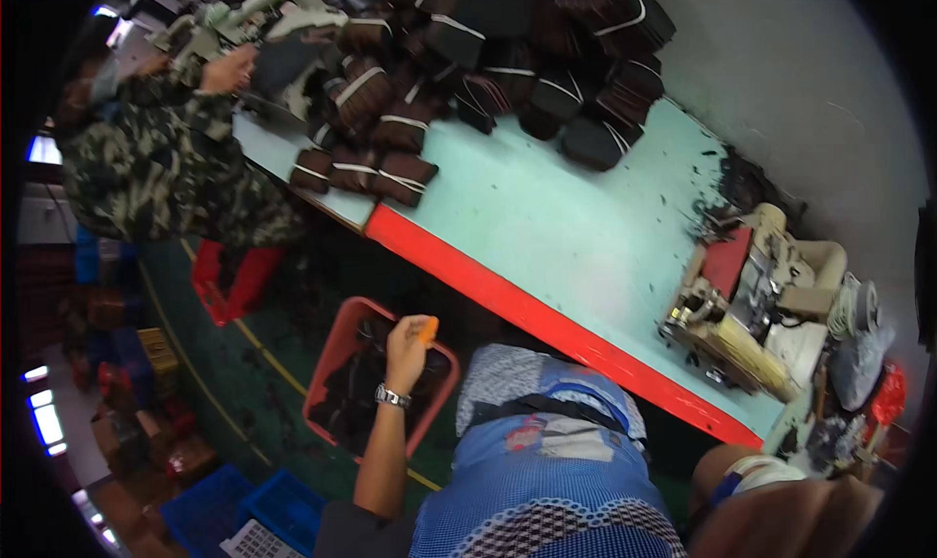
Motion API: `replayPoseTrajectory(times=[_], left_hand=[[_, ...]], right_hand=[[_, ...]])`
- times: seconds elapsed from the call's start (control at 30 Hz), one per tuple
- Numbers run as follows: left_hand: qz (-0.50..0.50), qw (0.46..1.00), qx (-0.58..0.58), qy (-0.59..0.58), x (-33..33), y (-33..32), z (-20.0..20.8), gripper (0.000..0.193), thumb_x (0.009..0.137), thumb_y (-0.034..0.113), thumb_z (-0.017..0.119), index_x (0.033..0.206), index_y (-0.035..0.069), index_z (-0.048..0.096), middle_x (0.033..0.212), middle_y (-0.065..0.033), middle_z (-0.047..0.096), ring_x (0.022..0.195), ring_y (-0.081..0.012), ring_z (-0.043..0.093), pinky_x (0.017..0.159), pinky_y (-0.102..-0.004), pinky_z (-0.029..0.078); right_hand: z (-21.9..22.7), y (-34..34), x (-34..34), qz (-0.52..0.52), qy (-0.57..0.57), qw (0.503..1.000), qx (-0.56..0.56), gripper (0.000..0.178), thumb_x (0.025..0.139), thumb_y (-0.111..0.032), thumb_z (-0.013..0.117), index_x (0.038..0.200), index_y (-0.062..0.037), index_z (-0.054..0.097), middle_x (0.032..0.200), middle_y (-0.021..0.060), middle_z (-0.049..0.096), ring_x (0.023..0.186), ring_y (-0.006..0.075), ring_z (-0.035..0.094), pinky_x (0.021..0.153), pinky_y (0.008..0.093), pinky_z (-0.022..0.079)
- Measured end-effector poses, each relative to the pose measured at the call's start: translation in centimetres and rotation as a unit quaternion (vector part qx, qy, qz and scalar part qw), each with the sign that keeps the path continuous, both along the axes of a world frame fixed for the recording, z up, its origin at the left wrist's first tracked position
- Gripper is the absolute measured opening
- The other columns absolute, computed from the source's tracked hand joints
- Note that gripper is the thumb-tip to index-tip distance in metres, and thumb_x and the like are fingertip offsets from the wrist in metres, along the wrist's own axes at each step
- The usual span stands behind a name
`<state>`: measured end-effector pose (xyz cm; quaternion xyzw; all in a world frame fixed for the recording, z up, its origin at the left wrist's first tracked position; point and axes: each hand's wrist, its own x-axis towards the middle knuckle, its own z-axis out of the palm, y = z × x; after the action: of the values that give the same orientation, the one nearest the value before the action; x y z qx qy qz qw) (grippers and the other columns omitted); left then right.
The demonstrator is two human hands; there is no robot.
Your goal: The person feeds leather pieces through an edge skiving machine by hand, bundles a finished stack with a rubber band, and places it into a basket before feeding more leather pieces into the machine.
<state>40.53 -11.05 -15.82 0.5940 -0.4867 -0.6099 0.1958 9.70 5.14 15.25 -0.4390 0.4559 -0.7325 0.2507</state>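
Observation:
My left hand (405, 351), with a watch on its wrist, is raised over a red plastic basket (449, 382). Its fingers are closed on a small orange object (429, 330), whose kind I cannot make out. Dark scraps (346, 392) lie in the basket below. At the lower right, close to the camera, my right hand (795, 519) is smeared by motion, so its fingers cannot be read. A white and blue band shows beside it. A blue patterned apron (547, 470) covers my lap between the arms.
A pale green table (547, 216) with a red front edge stands ahead. Tied bundles of dark pieces (478, 41) are piled at its far side. A sewing-type machine (761, 294) sits at the right. A co-worker in a camouflage sleeve (166, 158) works at far left; blue crates (210, 509) stand lower left.

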Motion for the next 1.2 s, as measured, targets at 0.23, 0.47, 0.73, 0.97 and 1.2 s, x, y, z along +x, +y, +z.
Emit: replayPoseTrajectory(times=[0.23,0.47,0.73,0.97,1.2], left_hand=[[-0.054,0.995,-0.086,0.004,-6.3,-6.1,7.5,0.019,0.085,0.011,0.062,0.097,-0.002,0.058,0.089,-0.0077,0.063,0.083,-0.0124,0.06,0.074,-0.024,0.047],[0.029,0.916,0.264,0.302,-22.6,-23.0,7.3,0.098,0.076,0.062,0.055,0.133,-0.006,0.016,0.119,-0.0289,0.043,0.113,-0.0382,0.046,0.094,-0.0507,0.041],[-0.014,0.856,0.376,0.354,-23.4,-22.7,7.2,0.067,0.084,0.05,0.048,0.127,0.001,0.035,0.117,-0.0185,0.047,0.111,-0.0288,0.046,0.088,-0.0473,0.041],[-0.017,0.758,0.533,0.376,-18.1,-14.3,10.4,0.034,0.094,0.035,0.042,0.105,0.005,0.054,0.093,-0.0065,0.06,0.078,-0.0135,0.061,0.066,-0.0272,0.051],[-0.193,0.811,0.441,0.333,-16.4,-8.7,12.4,0.033,0.091,0.033,0.049,0.102,0.003,0.057,0.082,-0.0016,0.06,0.068,-0.006,0.058,0.057,-0.0208,0.048]], right_hand=[[-0.6,-3.4,-4.8,-0.029,-0.058,0.996,-0.056,0.012,0.077,-0.005,0.058,0.085,0.0031,0.058,0.077,0.0125,0.057,0.067,0.018,0.054,0.063,0.0327,0.044],[-6.5,-13.5,-4.4,-0.078,-0.089,0.976,0.184,0.013,0.075,0.0,0.059,0.087,0.0057,0.062,0.078,0.0133,0.058,0.066,0.0174,0.055,0.061,0.0306,0.045],[-16.0,-21.9,-2.0,-0.111,-0.019,0.912,0.394,0.017,0.078,0.003,0.059,0.095,0.003,0.062,0.081,0.0117,0.059,0.075,0.0192,0.057,0.069,0.0273,0.045],[-18.2,-21.6,1.4,-0.09,0.156,0.949,0.258,0.017,0.071,0.001,0.066,0.088,0.0011,0.065,0.075,0.0088,0.057,0.069,0.0243,0.052,0.065,0.0322,0.043],[-14.1,-14.5,1.9,0.029,0.045,0.959,0.279,0.008,0.082,-0.001,0.057,0.074,-0.0001,0.054,0.072,0.0052,0.054,0.063,0.0146,0.05,0.06,0.0268,0.042]])
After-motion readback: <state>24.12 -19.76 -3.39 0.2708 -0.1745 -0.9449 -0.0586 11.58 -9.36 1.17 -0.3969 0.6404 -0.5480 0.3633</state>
